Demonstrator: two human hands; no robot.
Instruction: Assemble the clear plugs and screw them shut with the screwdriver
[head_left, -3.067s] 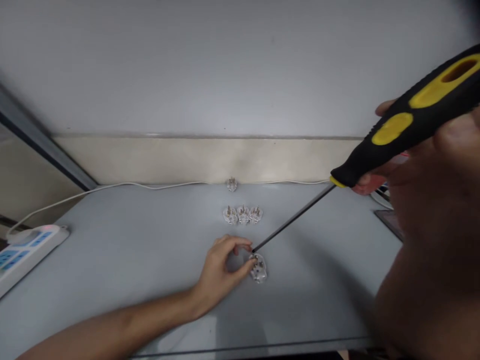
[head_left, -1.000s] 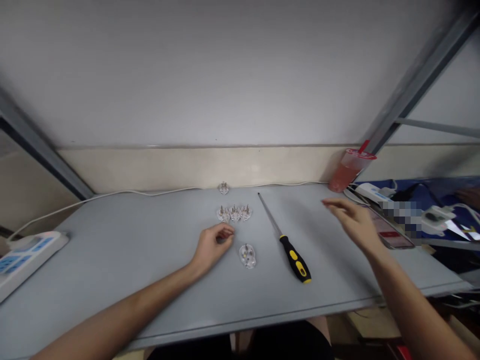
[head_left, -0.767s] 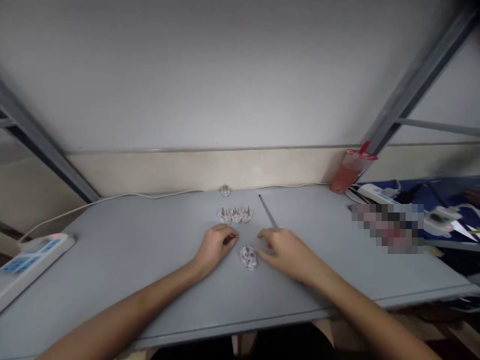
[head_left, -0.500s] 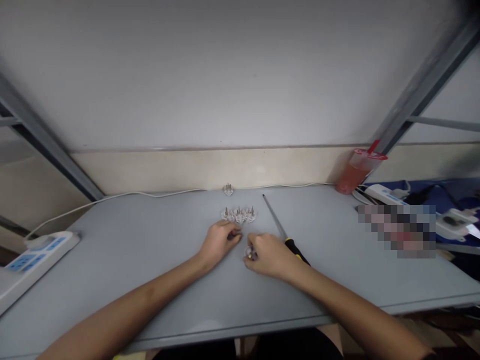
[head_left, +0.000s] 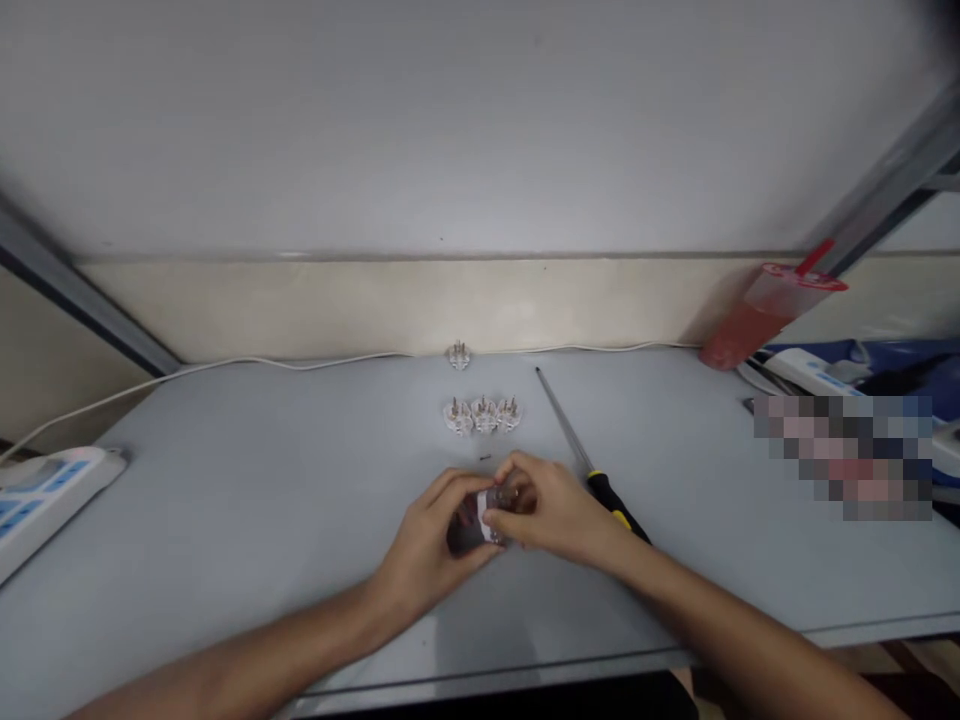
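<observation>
My left hand point(head_left: 427, 535) curls its fingers and thumb around a see-through power plug point(head_left: 491, 520), partly hidden by the fingers. My right hand point(head_left: 551, 510) pinches the same plug from the right side. A small dark screw point(head_left: 485, 457) lies on the desk just beyond the hands. Farther off, three clear plug pieces point(head_left: 484, 414) with metal pins pointing up stand side by side. Another plug piece point(head_left: 459, 355) stands alone near the wall. A screwdriver point(head_left: 611, 497) with a black and yellow handle lies right of the hands, partly behind my right forearm.
On the grey desk point(head_left: 285, 480), a white power strip point(head_left: 56, 500) sits at the left. A thin white cable point(head_left: 300, 366) runs along the back. A red drink cup point(head_left: 761, 315) with a straw stands at the back right, near a pixelated patch and a second power strip point(head_left: 814, 372).
My hands have come together, and the left hand now grips the plug along with the right. The small screw shows on the desk. The view has shifted slightly.
</observation>
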